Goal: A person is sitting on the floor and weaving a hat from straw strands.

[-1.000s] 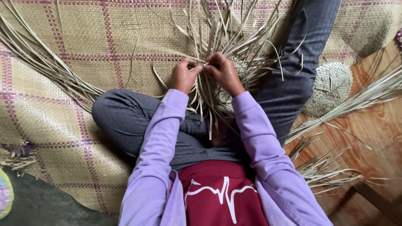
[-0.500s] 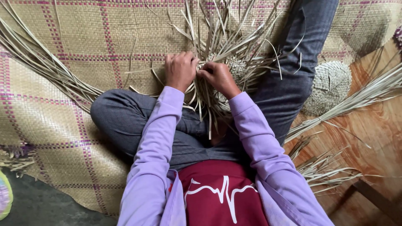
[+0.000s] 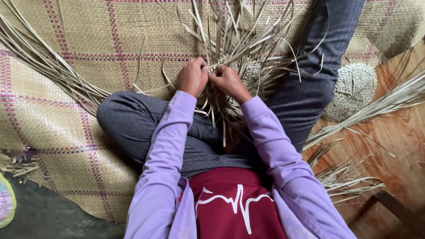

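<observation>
Two hands meet at the middle of a half-woven piece of pale palm-leaf strips (image 3: 248,66) that rests over the person's lap, its loose ends fanning up toward the far edge of the woven floor mat (image 3: 88,35). The left hand (image 3: 193,76) is closed with its fingers curled on strips at the weave's near edge; the right hand (image 3: 226,80) is closed just beside it, pinching strips, knuckles almost touching. A long bundle of loose strips (image 3: 44,66) lies across the mat's left side. At the mat's right edge sits a finished round woven piece (image 3: 352,90), with more strips (image 3: 376,108) on the wooden floor (image 3: 398,150).
</observation>
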